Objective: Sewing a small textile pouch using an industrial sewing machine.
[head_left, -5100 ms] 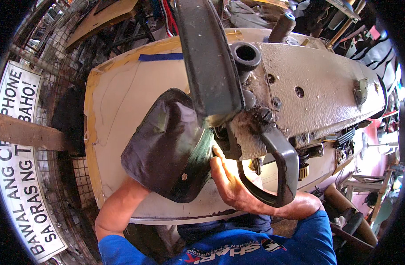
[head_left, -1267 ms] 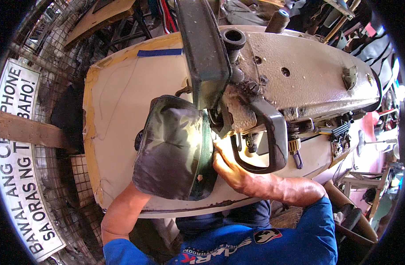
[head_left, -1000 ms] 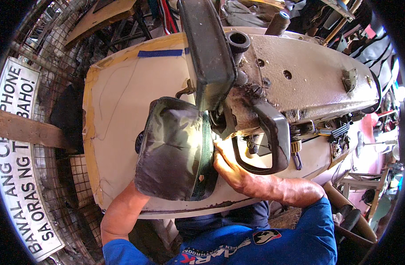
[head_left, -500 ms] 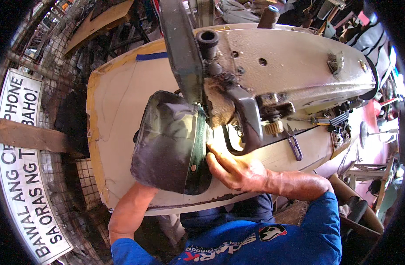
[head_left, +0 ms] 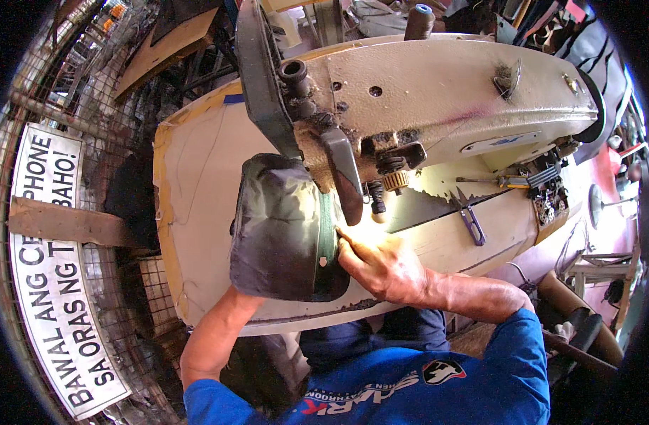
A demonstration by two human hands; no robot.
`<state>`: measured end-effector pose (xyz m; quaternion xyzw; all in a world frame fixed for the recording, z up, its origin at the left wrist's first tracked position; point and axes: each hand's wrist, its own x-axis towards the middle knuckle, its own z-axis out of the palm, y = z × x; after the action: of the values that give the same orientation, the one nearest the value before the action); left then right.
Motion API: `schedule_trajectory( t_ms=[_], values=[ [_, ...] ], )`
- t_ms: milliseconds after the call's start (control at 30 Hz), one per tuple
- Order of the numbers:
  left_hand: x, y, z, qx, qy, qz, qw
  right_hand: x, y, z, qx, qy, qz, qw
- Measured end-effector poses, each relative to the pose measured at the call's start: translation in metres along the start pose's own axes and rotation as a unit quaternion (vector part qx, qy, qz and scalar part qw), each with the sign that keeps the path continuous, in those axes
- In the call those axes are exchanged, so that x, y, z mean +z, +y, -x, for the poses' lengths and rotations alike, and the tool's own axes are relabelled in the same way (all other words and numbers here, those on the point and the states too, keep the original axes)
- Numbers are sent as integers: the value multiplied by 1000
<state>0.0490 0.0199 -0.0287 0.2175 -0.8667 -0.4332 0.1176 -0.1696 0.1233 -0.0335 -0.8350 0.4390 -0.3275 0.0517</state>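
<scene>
A black fabric pouch or bag piece (head_left: 278, 227) with a green zipper (head_left: 327, 230) along its right side is at the head end of a beige sewing machine (head_left: 452, 92). My right hand (head_left: 388, 265) is closed, thumb and fingers pinching the pouch's edge beside the zipper, just below the machine head. A bright light falls on that spot. My left forearm (head_left: 221, 329) reaches up under the pouch, which hides the left hand and its fingers. The needle and presser foot are hidden behind the machine head.
Purple-handled thread snips (head_left: 470, 221) lie on the pale worktable (head_left: 197, 177), right of the machine head. Beyond them are a screwdriver (head_left: 505, 181) and a tray of small metal parts (head_left: 551, 205). A thread spool (head_left: 420, 23) stands behind the machine. Wire mesh (head_left: 55, 106) borders the left.
My view has shifted, so the machine head appears farther left and higher, with more table showing to its right. My right hand keeps its pinch beside the zipper; the left stays hidden.
</scene>
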Motion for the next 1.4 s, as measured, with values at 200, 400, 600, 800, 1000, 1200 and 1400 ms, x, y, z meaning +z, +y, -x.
schedule_trajectory(
  t_ms=[200,400,600,800,1000,1200,1400],
  values=[
    [4,-2,2,-7,-7,21,1000,3,5,-1,-34,9,30,999],
    [4,-6,10,-13,-11,42,999,7,3,5,-14,-39,32,999],
    [9,-9,14,-15,-3,65,998,1,4,4,9,-62,3,998],
    [15,-18,19,-16,4,94,995,4,5,7,9,-65,6,998],
    [18,-28,34,-24,20,126,992,0,2,3,15,-77,0,997],
    [27,-35,30,-33,36,152,987,-2,2,5,30,-100,0,995],
    [37,-39,38,-43,36,174,983,-9,8,0,7,-98,12,995]
  ],
)
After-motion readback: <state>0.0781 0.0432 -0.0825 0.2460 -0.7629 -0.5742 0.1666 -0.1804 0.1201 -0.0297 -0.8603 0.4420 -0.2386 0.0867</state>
